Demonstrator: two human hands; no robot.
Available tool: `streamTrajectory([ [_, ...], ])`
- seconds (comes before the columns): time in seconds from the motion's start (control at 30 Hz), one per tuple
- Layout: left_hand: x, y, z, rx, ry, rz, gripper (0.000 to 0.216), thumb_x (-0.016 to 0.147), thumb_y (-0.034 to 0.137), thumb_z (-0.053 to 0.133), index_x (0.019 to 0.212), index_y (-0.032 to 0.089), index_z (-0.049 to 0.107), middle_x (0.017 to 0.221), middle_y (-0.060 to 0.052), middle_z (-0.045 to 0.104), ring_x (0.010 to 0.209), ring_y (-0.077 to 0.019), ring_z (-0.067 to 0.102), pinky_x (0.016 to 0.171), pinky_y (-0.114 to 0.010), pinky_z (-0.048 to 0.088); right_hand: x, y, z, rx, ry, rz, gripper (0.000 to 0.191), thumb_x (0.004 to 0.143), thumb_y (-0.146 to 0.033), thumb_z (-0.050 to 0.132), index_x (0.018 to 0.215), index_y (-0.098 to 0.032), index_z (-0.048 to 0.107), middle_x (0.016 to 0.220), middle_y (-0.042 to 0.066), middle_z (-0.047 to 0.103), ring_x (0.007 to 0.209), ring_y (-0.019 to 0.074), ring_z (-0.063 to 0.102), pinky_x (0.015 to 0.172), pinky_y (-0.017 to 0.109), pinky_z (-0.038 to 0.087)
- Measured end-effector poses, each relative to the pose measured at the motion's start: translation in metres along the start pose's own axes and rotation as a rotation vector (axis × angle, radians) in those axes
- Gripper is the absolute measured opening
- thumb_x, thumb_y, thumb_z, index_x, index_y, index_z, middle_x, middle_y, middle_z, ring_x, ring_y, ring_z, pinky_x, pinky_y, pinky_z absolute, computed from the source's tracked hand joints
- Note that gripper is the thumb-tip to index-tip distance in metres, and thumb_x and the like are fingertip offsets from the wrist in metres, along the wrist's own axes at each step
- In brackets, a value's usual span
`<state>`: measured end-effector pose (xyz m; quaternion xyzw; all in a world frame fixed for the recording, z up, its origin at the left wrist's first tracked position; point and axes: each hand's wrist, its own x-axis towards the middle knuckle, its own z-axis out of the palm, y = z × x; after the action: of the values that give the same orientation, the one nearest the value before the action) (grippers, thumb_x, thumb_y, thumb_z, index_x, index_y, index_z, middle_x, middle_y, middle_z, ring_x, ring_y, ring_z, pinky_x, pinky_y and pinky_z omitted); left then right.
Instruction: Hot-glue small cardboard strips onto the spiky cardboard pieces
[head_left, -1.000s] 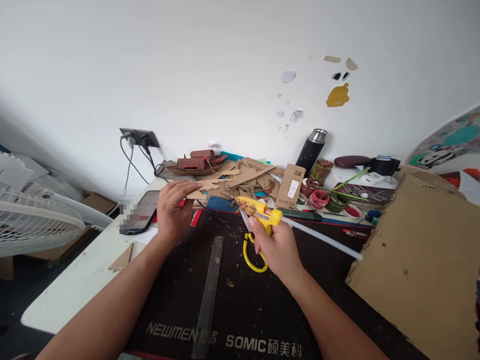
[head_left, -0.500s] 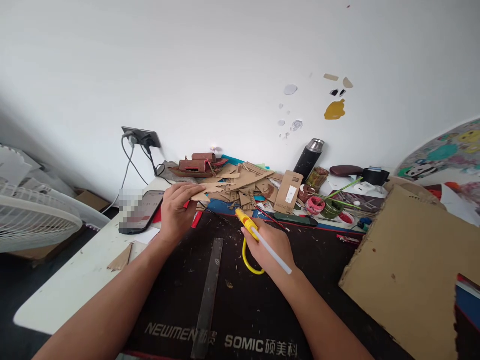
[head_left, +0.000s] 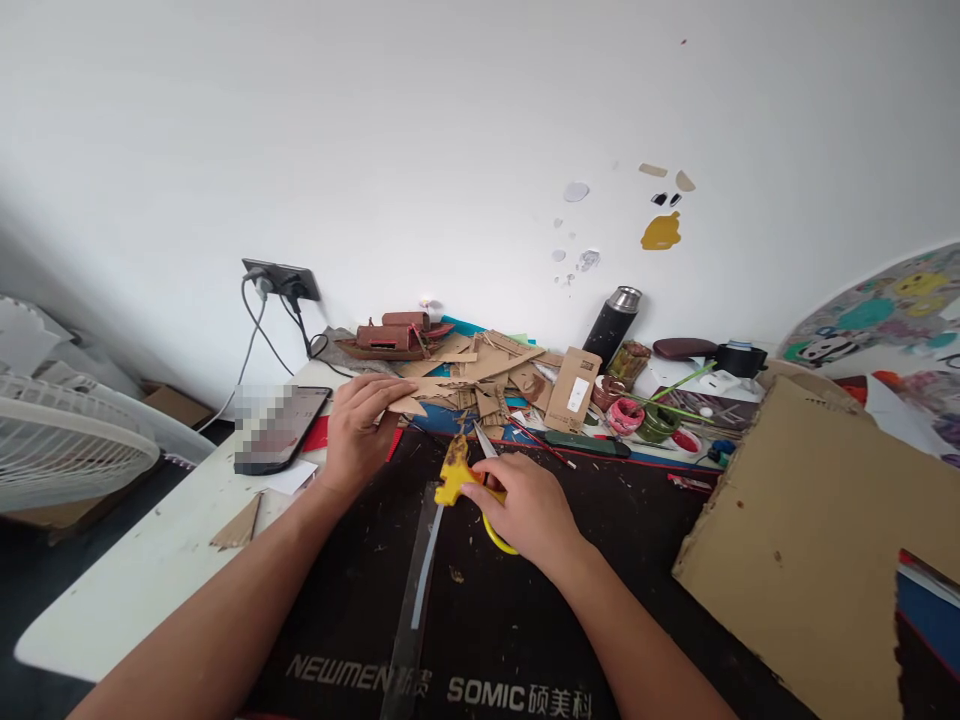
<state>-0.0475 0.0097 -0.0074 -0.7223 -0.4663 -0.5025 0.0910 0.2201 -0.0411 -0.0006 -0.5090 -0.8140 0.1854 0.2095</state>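
My left hand [head_left: 360,425] is closed, its fingers pinching a pointed piece of brown cardboard [head_left: 409,405] in front of the scrap pile. My right hand [head_left: 532,505] has its thumb and forefinger at a yellow glue gun [head_left: 454,475], whose nozzle points away from me. A pale glue stick [head_left: 427,565] runs out of its rear, over a steel ruler [head_left: 409,590] lying on the black mat. Yellow-handled scissors [head_left: 501,540] are under and beside my right fingers; their blades stick out forward. My hand covers part of the handles.
Cardboard scraps [head_left: 487,370] and a brown model boat [head_left: 390,340] are along the wall. A black thermos [head_left: 613,325], open paint jars [head_left: 626,415] and a large cardboard sheet [head_left: 795,540] are on the right. A phone [head_left: 289,430] and a fan [head_left: 82,430] are on the left.
The glue gun has swung left and turned in my right hand, its glue stick now over the ruler. The scissor blades have come into view. My left hand stays with its cardboard.
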Motion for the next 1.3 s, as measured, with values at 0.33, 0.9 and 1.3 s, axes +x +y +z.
streamTrajectory([
  [0.33,-0.002,0.006,-0.003,0.092,-0.040,0.234,0.027,0.102,0.014,0.066,0.119,0.028,0.081,0.115,-0.006,0.086,0.112,-0.0274,0.075,0.100,-0.045,0.053,-0.001,0.004,-0.005,0.532,0.315,0.061,0.028,0.098,-0.047,0.072,0.109,-0.022,0.079,0.075,0.001,0.066,0.064,0.0178,0.060,0.063,0.030,0.046],
  [0.9,-0.002,0.020,-0.008,0.113,-0.111,0.497,0.045,0.103,0.019,0.070,0.144,0.035,0.071,0.126,-0.004,0.084,0.122,-0.0284,0.072,0.109,-0.047,0.045,0.004,-0.003,-0.004,1.310,-0.079,0.344,0.062,0.085,-0.080,0.076,0.087,-0.017,0.075,0.055,-0.005,0.056,0.044,0.0090,0.046,0.041,0.023,0.030],
  [1.3,0.000,0.021,-0.009,0.138,-0.118,0.519,0.045,0.103,0.017,0.069,0.144,0.035,0.070,0.127,-0.003,0.084,0.122,-0.0269,0.073,0.107,-0.046,0.047,0.004,-0.004,-0.007,1.281,-0.085,0.349,0.049,0.086,-0.067,0.079,0.080,-0.019,0.071,0.052,-0.007,0.053,0.044,0.0096,0.046,0.043,0.023,0.031],
])
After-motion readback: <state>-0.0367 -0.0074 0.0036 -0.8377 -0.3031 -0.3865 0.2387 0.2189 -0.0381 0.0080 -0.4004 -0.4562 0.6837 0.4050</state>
